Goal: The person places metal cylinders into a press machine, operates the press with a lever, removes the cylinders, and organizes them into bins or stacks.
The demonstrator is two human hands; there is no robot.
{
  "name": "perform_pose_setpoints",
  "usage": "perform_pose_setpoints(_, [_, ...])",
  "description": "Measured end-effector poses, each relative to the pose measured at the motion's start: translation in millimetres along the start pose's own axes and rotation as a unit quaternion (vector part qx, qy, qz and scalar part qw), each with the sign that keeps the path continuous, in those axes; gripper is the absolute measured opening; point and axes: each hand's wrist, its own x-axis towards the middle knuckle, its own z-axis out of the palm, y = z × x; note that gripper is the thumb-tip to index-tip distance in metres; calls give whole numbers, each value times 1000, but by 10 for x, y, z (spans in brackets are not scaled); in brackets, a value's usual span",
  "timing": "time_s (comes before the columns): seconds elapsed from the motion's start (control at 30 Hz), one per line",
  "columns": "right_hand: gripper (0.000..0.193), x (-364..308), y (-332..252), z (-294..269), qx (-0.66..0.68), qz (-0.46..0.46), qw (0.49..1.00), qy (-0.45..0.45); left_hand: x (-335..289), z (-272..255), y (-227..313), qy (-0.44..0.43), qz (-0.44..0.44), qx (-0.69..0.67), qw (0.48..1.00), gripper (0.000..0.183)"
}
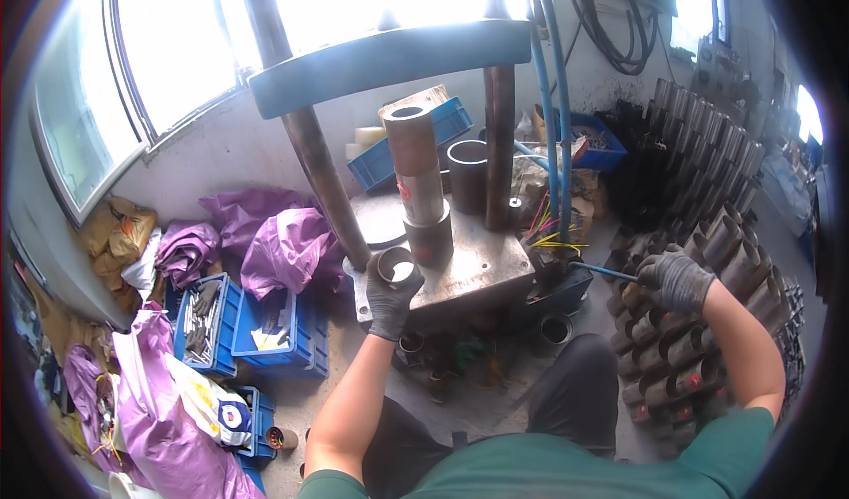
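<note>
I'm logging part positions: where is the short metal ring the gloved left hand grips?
In the head view, left of centre: the metal ring sits in the left hand at the press plate's front-left corner, beside the stacked cylinder.

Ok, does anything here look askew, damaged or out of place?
Yes: the stacked sleeves on the press plate lean left, though fisheye bending may add to that. A tangle of loose wires spills at the plate's right edge.

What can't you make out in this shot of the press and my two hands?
- Head view: the press top is washed out by window glare.
- The left hand's palm side is hidden behind the sleeve.
- What the right hand's lever joins is lost among the wires.
</note>
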Motion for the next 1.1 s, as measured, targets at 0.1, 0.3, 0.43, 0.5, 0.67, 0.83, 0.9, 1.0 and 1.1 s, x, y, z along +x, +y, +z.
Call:
perform_pose_setpoints(0.1, [23, 7, 58, 283, 52, -18, 984, 171, 260, 193, 444, -30, 50, -4, 998, 67])
perform_pose_setpoints(0.3, [32, 578, 92, 11, 43, -111, 843, 524, 1219, 775, 1508, -61, 200, -65, 976, 47])
perform_pose_setpoints(0.43, [40, 1039, -30, -464, 96, -57, 842, 528, 2120, 583, 1090, -131, 210, -50, 968, 55])
perform_pose_setpoints(0.5, [43, 1143, 83, -534, 103, -4, 866, 489, 2230, 756, 983, -81, 193, -17, 978, 60])
perform_pose_setpoints(0.67, [33, 1343, 97, -618, 104, 77, 917, 377, 2907, 611, 643, -164, 69, -292, 940, 57])
perform_pose_setpoints(0.83, [22, 1177, 173, -503, 123, 75, 915, 376, 2971, 940, 883, -131, 59, -74, 987, 54])
perform_pose_setpoints(0.9, [22, 1029, 122, -480, 79, 82, 927, 358, 2921, 991, 1077, -94, 63, 69, 991, 55])
perform_pose_setpoints(1.0, [22, 787, 18, -251, 38, 43, 935, 351, 2874, 997, 1100, -62, -11, 38, 997, 60])
perform_pose_setpoints(1.1, [27, 312, -64, 78, 53, 23, 984, 170, 2808, 1003, 1092, 5, 33, 210, 977, 69])
